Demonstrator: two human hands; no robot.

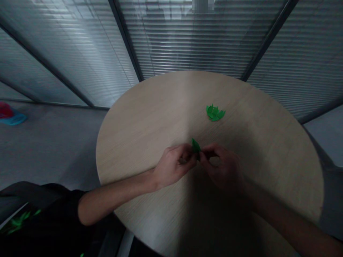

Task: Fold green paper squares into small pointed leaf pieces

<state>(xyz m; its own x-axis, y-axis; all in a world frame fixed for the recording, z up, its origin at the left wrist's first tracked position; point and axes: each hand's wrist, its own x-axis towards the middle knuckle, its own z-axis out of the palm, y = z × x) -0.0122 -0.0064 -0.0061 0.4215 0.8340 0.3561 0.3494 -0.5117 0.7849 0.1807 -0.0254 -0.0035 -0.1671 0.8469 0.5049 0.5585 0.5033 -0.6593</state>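
Between my two hands, above the round wooden table point(139, 117), is a small green leaf-shaped piece point(195, 145) with a pointed tip facing up. My left hand point(174, 164) pinches it from the left, thumb and forefinger together. From the other side, my right hand point(223, 166) pinches at its lower right edge, fingertips nearly meeting those of the left. What the piece is made of I cannot make out. Beyond the hands, a green cluster of pointed, petal-like pieces point(215, 112) sits on the table.
Glass panels with blinds point(187, 46) stand right behind the table's far edge. On the floor at far left lies a red and blue item point(12, 114). A dark bag-like shape with green pieces point(20, 221) is at lower left. My shadow darkens the table's right half.
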